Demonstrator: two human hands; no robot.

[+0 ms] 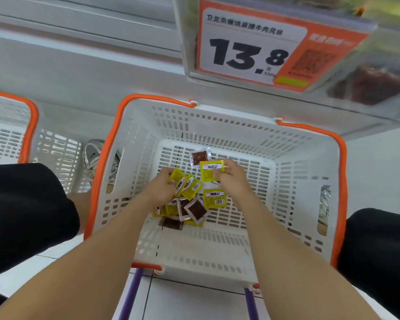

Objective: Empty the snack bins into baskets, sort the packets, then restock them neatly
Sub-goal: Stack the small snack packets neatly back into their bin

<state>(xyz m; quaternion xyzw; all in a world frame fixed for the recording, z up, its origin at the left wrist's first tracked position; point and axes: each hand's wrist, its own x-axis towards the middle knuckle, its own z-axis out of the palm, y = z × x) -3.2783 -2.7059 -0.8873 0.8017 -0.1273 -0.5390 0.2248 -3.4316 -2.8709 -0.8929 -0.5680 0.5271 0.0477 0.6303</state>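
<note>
A person crouched over a white basket [293, 172] with an orange rim, which stood on the tiled floor under a shelf. Both bare arms reached down into it. The left hand [163, 184] was near the middle of the basket floor, its fingers curled round a small bunch of yellow packets [187, 184] that fanned out toward three o'clock. The right hand [230, 179], close by at about two o'clock of the floor, pinched a single yellow packet [208, 172] between thumb and fingers, label up. Just beyond it, toward twelve o'clock, a clear packet [200, 157] with brown filling lay flat on the basket floor. Below the right hand a loose packet [214, 198], also yellow, lay face up. At about seven o'clock of that one, a small heap [185, 211] of yellow and clear brown-filled packets lay jumbled and overlapping. At nine o'clock from the basket stood a second basket [8, 130] of the same kind, only partly in view, and a silver shoe [91, 158] showed between the two. Up toward one o'clock, an orange-and-white price sign [247, 49] reading 13.8 hung on the front of a clear bin [374, 82], whose brownish contents were too blurred to make out. Two purple bars [131, 294] showed at six o'clock, beneath the basket's near edge.
</note>
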